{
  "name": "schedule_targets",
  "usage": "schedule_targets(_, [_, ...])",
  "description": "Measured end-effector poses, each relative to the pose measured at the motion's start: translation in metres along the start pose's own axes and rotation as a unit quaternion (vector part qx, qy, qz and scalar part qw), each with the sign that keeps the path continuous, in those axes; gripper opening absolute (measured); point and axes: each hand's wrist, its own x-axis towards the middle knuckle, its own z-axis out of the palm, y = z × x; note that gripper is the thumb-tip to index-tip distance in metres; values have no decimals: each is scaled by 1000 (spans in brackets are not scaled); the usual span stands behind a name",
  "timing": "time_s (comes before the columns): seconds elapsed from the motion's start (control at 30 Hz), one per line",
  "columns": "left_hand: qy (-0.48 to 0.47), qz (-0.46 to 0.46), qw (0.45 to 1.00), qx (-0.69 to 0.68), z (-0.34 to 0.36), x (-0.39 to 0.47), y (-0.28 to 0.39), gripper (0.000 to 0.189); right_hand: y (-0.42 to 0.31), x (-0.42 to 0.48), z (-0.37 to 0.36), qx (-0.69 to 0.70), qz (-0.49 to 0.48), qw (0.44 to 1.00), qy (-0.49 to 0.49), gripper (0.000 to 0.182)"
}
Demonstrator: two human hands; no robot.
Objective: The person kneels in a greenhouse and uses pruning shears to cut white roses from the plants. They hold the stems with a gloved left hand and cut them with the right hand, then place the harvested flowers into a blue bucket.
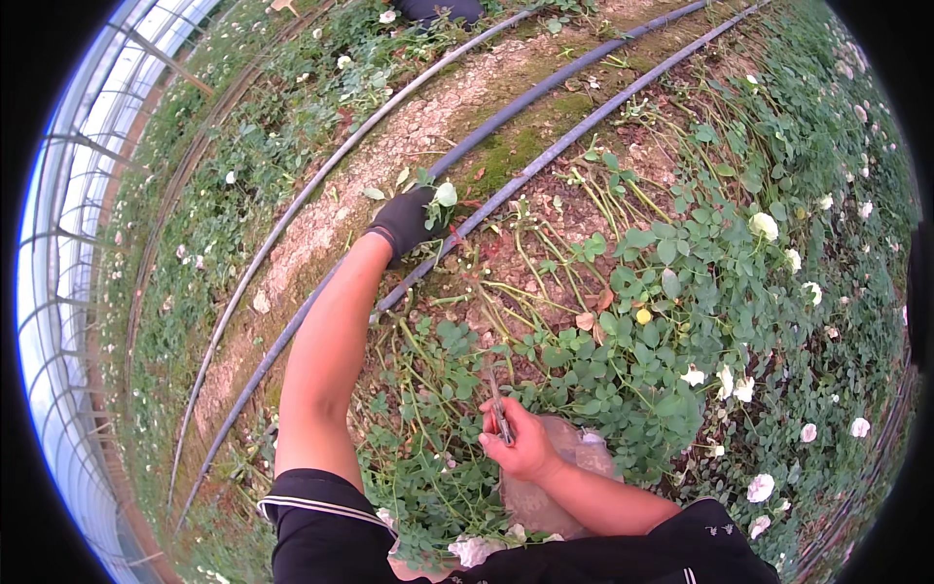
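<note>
My left hand (406,220), in a dark glove, reaches out over the pipes and grips a small bunch of leafy green cuttings (440,207). Its fingers are partly hidden by the leaves. Bare, my right hand (527,447) is closer to my body and holds a pair of pruning shears (499,417) with some red on the handle. The narrow metal end points away from me, above rose foliage. Between the hands, cut rose stems (522,292) spread low over the soil among leafy shoots.
Dark irrigation pipes (536,164) and a thinner grey pipe (314,182) run along the bare soil strip (430,106). Dense rose bushes (657,365) with white blooms fill the right side. Greenhouse framing (66,241) curves at left. Part of a person in dark clothing (441,10) shows at top.
</note>
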Motion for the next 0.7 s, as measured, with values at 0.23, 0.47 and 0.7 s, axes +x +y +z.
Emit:
schedule_targets(0.23, [183, -222, 861, -420, -31, -48, -69, 27, 8, -3, -4, 132, 36, 991, -11, 42])
schedule_targets(0.47, [60, -192, 976, -83, 6, -62, -80, 36, -142, 48, -50, -343, -110, 933, -20, 68])
schedule_targets(0.7, [201, -78, 975, -60, 39, -75, -75, 27, -175, 257, -15, -804, -51, 588, -79, 23])
